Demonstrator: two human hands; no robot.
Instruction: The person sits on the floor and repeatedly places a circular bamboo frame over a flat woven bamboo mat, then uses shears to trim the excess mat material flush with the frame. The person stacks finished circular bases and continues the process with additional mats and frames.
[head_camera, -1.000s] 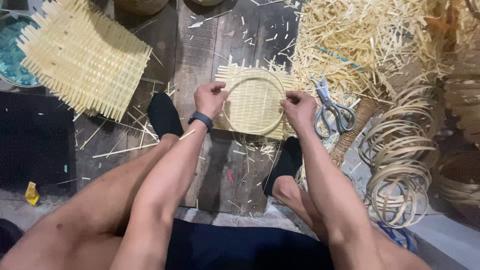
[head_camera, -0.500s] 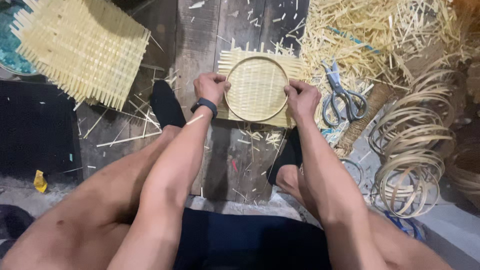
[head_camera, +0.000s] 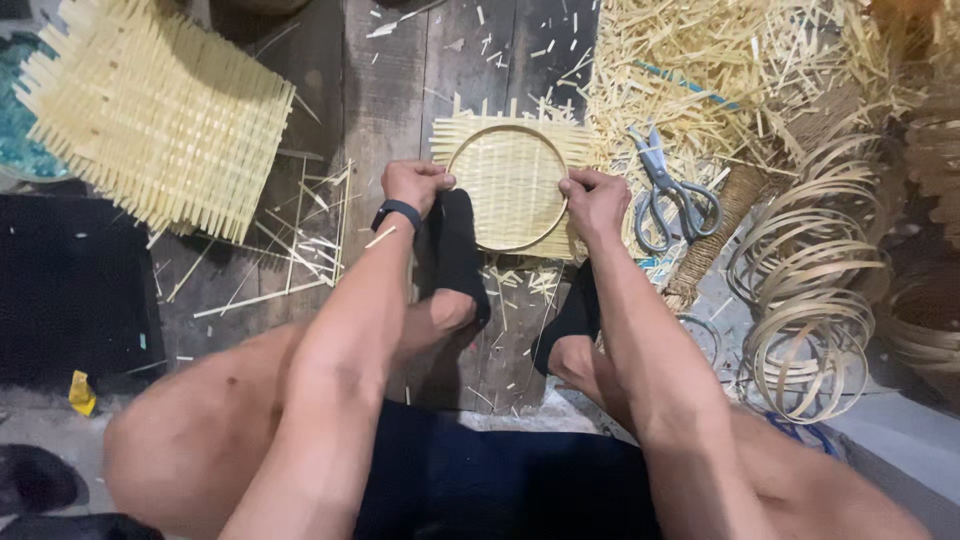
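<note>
both hands, left hand (head_camera: 413, 184) and right hand (head_camera: 594, 200), close their fingers on the round bamboo hoop (head_camera: 507, 188) over a small pale woven bamboo mat (head_camera: 510, 150); grey metal scissors (head_camera: 668, 192) lie just right.

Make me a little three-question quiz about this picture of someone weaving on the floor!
1. True or false: the left hand and right hand both grip the round hoop on the woven mat.
2. What lies just right of the right hand? A) scissors B) hammer C) cup
3. What is worn on the left wrist?

Key
1. True
2. A
3. A dark wristband
</note>
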